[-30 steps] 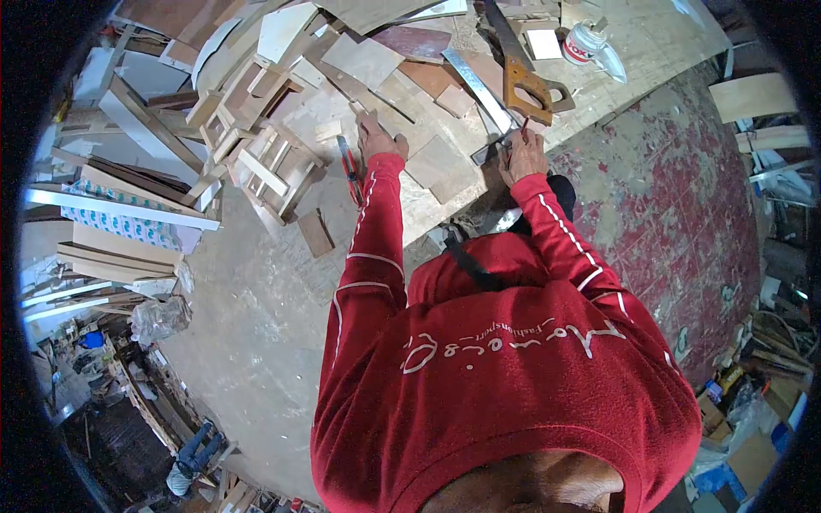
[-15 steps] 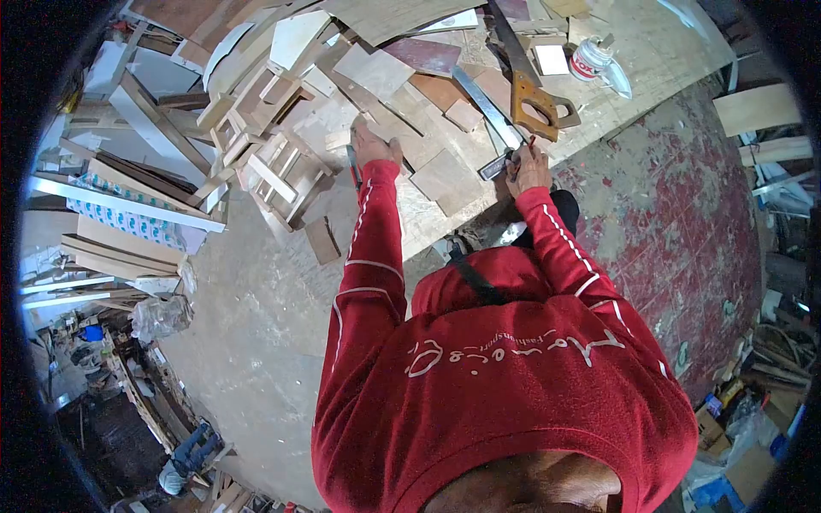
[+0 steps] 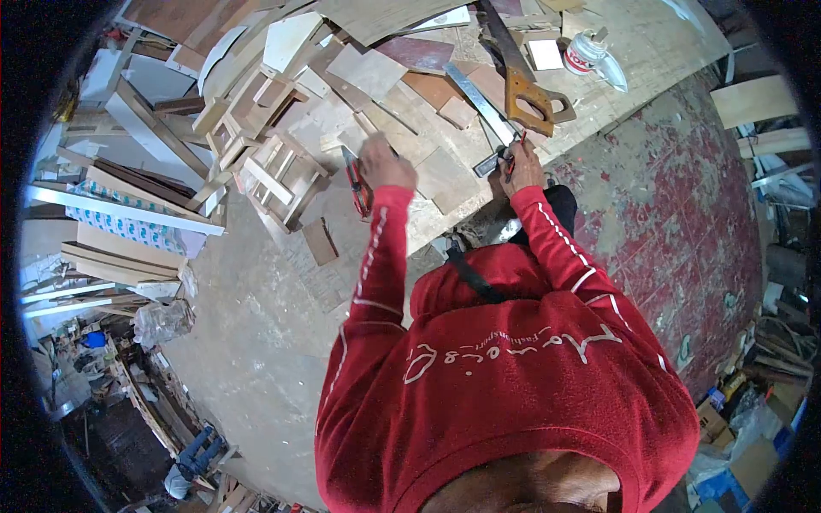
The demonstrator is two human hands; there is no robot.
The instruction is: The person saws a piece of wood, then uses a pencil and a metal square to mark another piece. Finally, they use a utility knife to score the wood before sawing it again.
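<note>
My left hand [image 3: 389,164] is over the front of the bench, its fingers smeared by motion, so I cannot tell whether it holds anything. A red-and-black hand tool [image 3: 357,184] lies just left of it, and a thin square board [image 3: 440,178] is to its right. At the bench's front edge, my right hand [image 3: 522,167] is closed around a slim red pencil [image 3: 523,137]. Its fingers are right at the dark stock of a try square [image 3: 487,163], whose metal blade [image 3: 479,92] runs away up the bench.
A handsaw [image 3: 528,101] lies beyond the right hand, near a white-and-red glue tub [image 3: 583,56]. Small wooden frames [image 3: 284,178] stand at the left. Wood offcuts [image 3: 368,70] cover the back of the bench [image 3: 637,85]. A loose block [image 3: 320,242] lies at front left.
My left hand has moved right and slightly nearer to me, uncovering more of the red-and-black tool. My right hand stays by the try square, with only a small shift.
</note>
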